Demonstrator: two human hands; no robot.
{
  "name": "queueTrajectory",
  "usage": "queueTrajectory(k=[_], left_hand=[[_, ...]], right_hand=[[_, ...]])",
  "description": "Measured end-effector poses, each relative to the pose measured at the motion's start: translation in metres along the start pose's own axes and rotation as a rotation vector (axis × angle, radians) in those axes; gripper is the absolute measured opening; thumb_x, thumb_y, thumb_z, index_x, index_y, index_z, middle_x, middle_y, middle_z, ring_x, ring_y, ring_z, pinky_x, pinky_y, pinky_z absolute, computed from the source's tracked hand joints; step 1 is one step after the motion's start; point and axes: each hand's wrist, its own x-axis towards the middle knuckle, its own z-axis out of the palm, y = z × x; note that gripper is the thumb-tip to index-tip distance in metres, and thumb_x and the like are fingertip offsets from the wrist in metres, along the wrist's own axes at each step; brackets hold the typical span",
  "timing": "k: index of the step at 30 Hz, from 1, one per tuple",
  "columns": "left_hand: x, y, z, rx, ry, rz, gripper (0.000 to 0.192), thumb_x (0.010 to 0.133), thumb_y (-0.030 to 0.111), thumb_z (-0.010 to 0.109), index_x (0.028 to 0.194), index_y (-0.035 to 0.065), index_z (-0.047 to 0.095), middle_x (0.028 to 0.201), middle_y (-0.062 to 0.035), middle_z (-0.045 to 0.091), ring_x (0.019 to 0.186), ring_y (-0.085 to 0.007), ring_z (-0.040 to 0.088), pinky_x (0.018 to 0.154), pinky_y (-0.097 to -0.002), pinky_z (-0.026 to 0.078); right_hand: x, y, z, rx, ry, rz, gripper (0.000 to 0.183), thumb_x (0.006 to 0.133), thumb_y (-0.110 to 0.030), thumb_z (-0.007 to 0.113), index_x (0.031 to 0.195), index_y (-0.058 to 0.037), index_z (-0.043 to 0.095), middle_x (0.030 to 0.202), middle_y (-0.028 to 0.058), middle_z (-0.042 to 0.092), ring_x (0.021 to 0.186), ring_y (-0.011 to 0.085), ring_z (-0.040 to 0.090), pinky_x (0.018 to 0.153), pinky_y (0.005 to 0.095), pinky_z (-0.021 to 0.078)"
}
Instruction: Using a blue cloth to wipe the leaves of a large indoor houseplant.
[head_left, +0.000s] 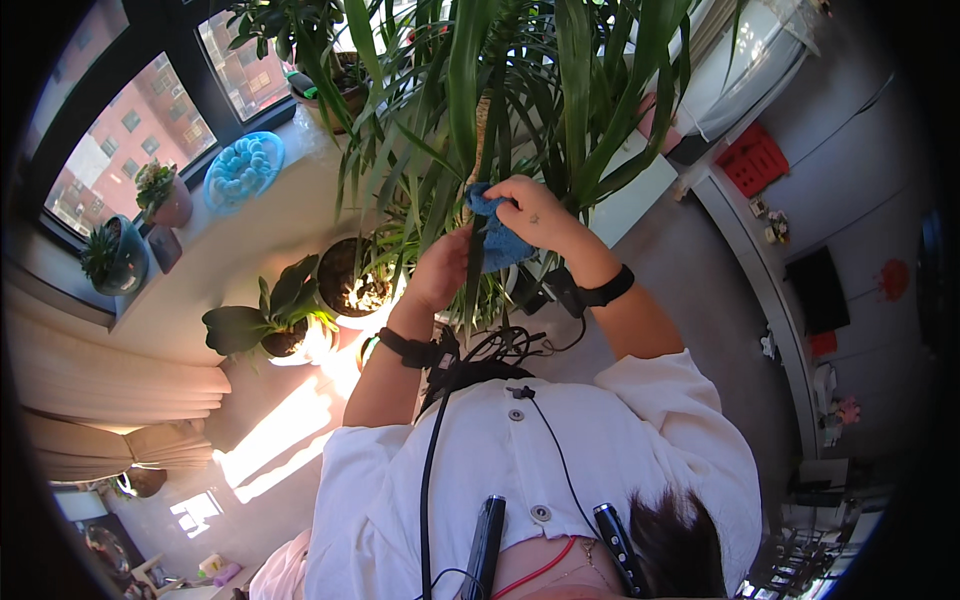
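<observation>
A tall potted plant with long strap-shaped green leaves and a ringed, pale brown stem stands before me. My right hand grips a blue cloth, bunched between thumb and fingers and hanging below them. Close on its left, my left hand has its fingers curled around one long hanging leaf. That leaf runs down between my left hand and the cloth. My left fingertips are partly hidden. Each forearm wears a black wrist strap.
Potted plants stand low at left, among them a broad-leaved one and a dark pot. The windowsill holds a blue basket, a glass bowl planter and a pink pot. Black cables hang near my waist. A white surface lies right.
</observation>
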Motion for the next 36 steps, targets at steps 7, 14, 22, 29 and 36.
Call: queueTrajectory(k=[7, 14, 22, 29, 36], left_hand=[[-0.006, 0.0, 0.002, -0.1, 0.024, -0.063, 0.05, 0.092, 0.039, 0.04, 0.129, 0.0062, 0.05, 0.112, -0.0044, 0.061, 0.099, -0.0192, 0.056, 0.088, -0.0332, 0.042], [-0.005, 0.006, 0.007, -0.082, 0.053, -0.065, 0.054, 0.092, 0.042, 0.038, 0.129, 0.006, 0.05, 0.11, -0.0071, 0.063, 0.104, -0.0202, 0.056, 0.091, -0.034, 0.041], [-0.006, 0.015, 0.014, -0.002, -0.082, -0.046, 0.055, 0.093, 0.04, 0.039, 0.13, 0.0, 0.047, 0.124, -0.0145, 0.059, 0.111, -0.0238, 0.057, 0.098, -0.0359, 0.041], [-0.013, 0.002, 0.008, 0.129, -0.048, -0.057, 0.05, 0.094, 0.033, 0.048, 0.131, 0.0005, 0.048, 0.121, -0.0113, 0.061, 0.103, -0.021, 0.06, 0.093, -0.0334, 0.043], [0.007, 0.0, 0.01, 0.462, 0.192, 0.109, 0.052, 0.093, 0.038, 0.055, 0.127, -0.0003, 0.05, 0.112, -0.0064, 0.062, 0.097, -0.0118, 0.056, 0.083, -0.0263, 0.044]], right_hand=[[-0.027, 0.005, 0.008, 0.026, -0.111, 0.033, 0.023, 0.083, -0.003, 0.055, 0.104, 0.0002, 0.064, 0.101, 0.0132, 0.059, 0.087, 0.0245, 0.06, 0.076, 0.0311, 0.0472], [-0.069, 0.014, 0.039, -0.013, -0.209, -0.098, 0.024, 0.078, -0.003, 0.054, 0.099, -0.002, 0.065, 0.1, 0.0154, 0.057, 0.093, 0.0325, 0.057, 0.081, 0.0377, 0.0467], [-0.102, 0.041, 0.086, -0.12, -0.431, -0.105, 0.028, 0.076, -0.005, 0.057, 0.102, -0.0067, 0.066, 0.101, 0.0138, 0.057, 0.093, 0.0323, 0.058, 0.083, 0.039, 0.0477], [-0.115, 0.045, 0.067, -0.046, -0.649, 0.002, 0.025, 0.076, -0.007, 0.057, 0.099, -0.0035, 0.066, 0.097, 0.015, 0.059, 0.092, 0.0311, 0.059, 0.082, 0.0387, 0.0472], [-0.073, -0.032, -0.027, 0.388, -0.308, -0.144, 0.024, 0.078, -0.001, 0.047, 0.095, 0.0004, 0.064, 0.099, 0.0106, 0.059, 0.086, 0.0185, 0.057, 0.078, 0.0284, 0.0439]])
